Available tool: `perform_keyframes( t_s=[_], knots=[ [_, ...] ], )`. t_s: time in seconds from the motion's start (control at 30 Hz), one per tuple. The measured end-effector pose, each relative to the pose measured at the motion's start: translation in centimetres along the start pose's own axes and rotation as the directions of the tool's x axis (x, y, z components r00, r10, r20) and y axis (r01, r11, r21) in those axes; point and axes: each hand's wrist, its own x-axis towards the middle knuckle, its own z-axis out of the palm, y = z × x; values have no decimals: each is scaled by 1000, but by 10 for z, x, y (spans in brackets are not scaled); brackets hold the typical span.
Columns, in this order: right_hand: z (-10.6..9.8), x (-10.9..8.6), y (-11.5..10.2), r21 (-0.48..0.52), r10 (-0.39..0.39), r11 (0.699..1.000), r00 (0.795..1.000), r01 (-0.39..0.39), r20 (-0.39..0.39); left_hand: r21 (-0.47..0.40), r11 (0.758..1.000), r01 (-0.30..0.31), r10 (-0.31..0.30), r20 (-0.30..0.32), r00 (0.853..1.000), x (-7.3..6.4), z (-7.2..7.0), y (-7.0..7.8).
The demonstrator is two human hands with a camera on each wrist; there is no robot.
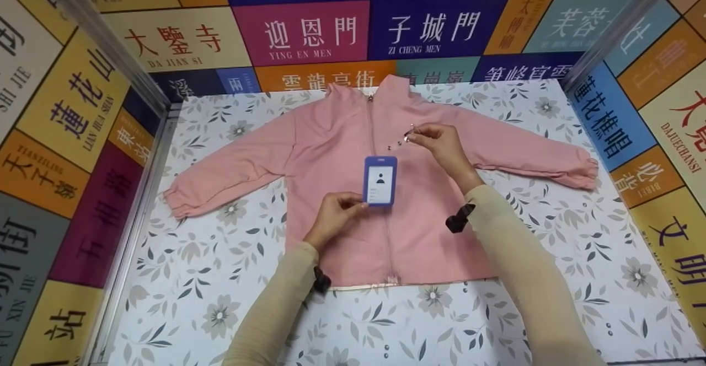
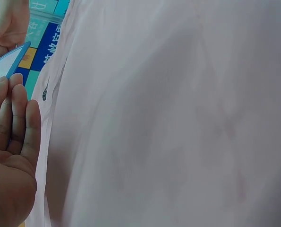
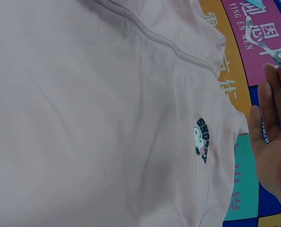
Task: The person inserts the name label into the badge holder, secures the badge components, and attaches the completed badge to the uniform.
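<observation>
In the head view a pink zip-up jacket [image 1: 331,151] lies spread out with both sleeves stretched sideways. Over its front, my left hand [image 1: 337,214] pinches the lower left corner of a blue badge holder [image 1: 380,181], whose card shows a person icon. To the upper right of it, my right hand [image 1: 441,140] pinches a small metal badge clip [image 1: 407,137] between thumb and fingertips. The right wrist view shows the clip [image 3: 278,56] as shiny metal with a clear strap-like part; its far end is hard to make out. Badge holder [image 2: 12,61] and clip appear apart.
A white table [image 1: 220,311] with a grey floral pattern lies under the jacket. Colourful panels [image 1: 309,32] with printed characters rise behind it and on both sides. A small cartoon print [image 3: 200,141] sits on the jacket's chest. Dark wrist mounts [image 1: 460,218] show on the sleeves.
</observation>
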Motion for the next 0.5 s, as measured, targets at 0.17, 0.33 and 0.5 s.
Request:
perform_keyframes(
  t_s=[0.17, 0.33, 0.5],
  knots=[
    [4, 0, -7, 41, 3, 999, 1000, -4, 22, -4, 1000, -5, 5, 10, 1000, 0, 0, 0],
    [7, 5, -9, 30, 5, 1000, 997, -7, 79, -6, 1000, -3, 3, 18, 1000, 0, 0, 1],
    [12, 8, -16, -34, 32, 999, 988, -27, 153, 1, 1000, -4, 4, 17, 1000, 0, 2, 1]
  ],
)
